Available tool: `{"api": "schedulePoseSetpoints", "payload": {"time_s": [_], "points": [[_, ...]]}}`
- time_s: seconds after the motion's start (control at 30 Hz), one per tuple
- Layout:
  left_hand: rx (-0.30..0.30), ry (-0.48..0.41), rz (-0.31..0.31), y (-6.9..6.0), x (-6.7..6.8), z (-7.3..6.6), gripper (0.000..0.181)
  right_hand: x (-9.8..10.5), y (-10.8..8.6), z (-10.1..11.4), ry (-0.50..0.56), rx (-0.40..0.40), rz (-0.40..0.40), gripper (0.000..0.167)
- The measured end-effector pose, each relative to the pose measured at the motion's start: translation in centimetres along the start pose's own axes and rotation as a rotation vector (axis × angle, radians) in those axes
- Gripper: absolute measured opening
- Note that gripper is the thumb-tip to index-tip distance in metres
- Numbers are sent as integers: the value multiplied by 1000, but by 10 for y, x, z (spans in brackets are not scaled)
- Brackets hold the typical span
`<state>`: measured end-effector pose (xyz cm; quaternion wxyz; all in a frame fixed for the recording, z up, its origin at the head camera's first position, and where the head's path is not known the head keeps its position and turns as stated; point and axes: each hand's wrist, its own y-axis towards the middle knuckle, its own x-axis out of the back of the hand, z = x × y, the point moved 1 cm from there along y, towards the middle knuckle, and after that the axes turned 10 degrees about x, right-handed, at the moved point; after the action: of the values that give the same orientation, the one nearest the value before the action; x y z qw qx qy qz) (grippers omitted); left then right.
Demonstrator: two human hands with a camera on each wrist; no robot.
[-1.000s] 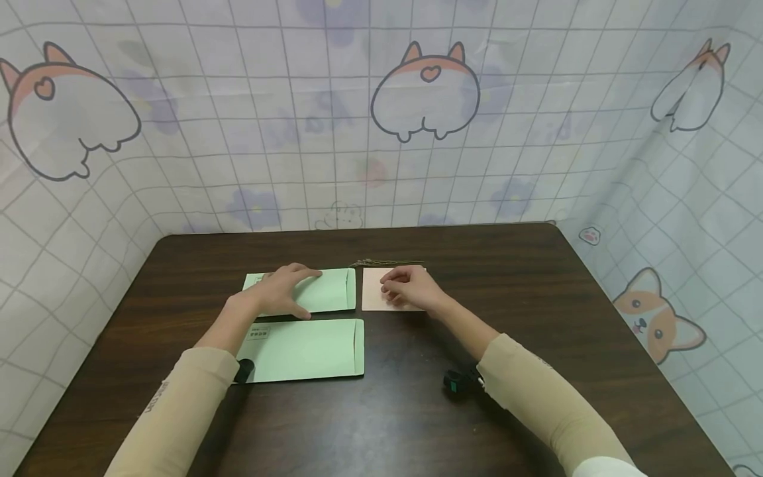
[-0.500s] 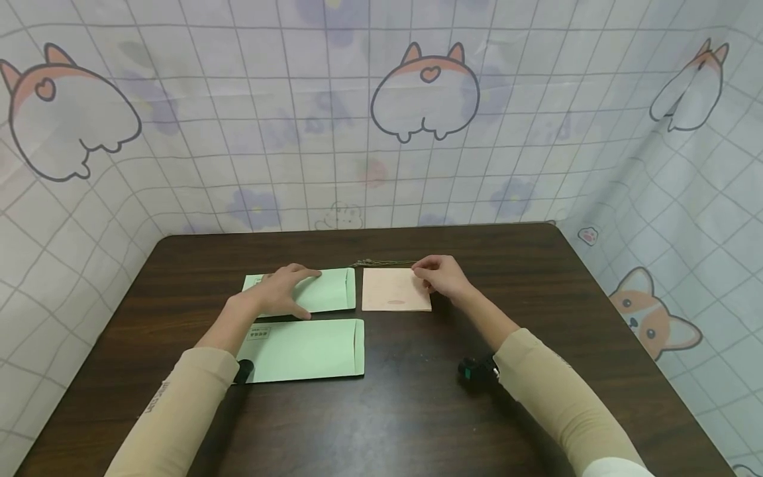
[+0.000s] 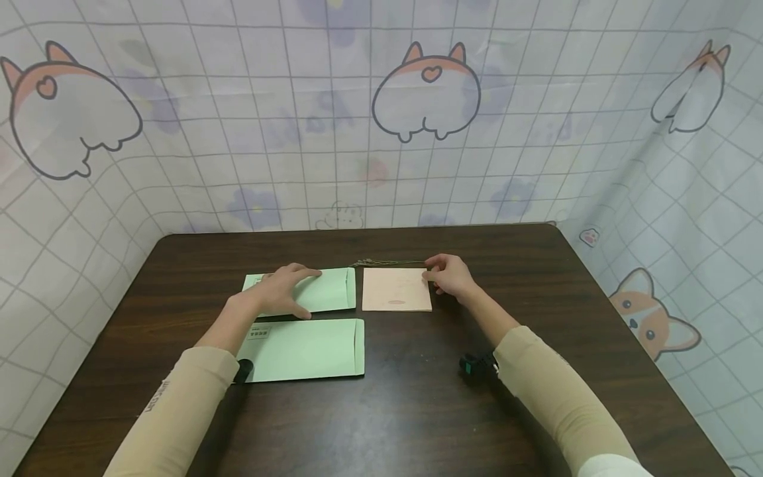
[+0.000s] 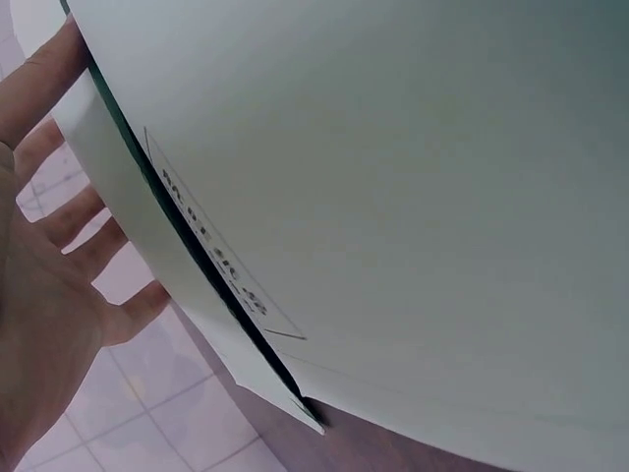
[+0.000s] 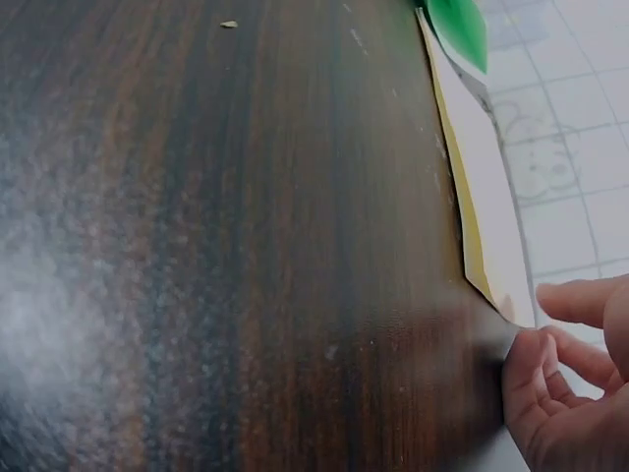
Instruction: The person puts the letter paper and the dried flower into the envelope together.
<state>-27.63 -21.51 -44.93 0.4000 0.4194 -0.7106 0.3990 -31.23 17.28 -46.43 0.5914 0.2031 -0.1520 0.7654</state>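
Near envelope point(image 3: 301, 354) lying flat. Left hand point(image 3: 279, 291) resting on far envelope point(image 3: 328, 290), fingers spread; light pressure probably sufficing. Card point(image 3: 393, 291) lying beside it, right hand point(image 3: 451, 275) touching far right corner, pinch unclear; gentle edge handling likely avoiding creases. Sprig point(image 3: 387, 263) lying beyond.

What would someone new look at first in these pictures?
Probably the orange and white cartoon dogs on the white gridded wall covering. Next, maybe two mint green paper envelopes left of centre on the brown wooden table, and the peach paper rectangle right of the farther one.
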Motion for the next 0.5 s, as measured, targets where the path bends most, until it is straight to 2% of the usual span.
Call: {"api": "schedulePoseSetpoints", "payload": {"time_s": [0.2,0.4,0.5], "points": [[-1,-4,-1,2,-2,2,92,-1,4,-6,-48,32,10,38],[-2,-8,-1,1,0,0,92,-3,7,-10,-171,48,1,32],[2,-10,0,0,0,0,91,-5,7,-10,-197,56,-8,29]]}}
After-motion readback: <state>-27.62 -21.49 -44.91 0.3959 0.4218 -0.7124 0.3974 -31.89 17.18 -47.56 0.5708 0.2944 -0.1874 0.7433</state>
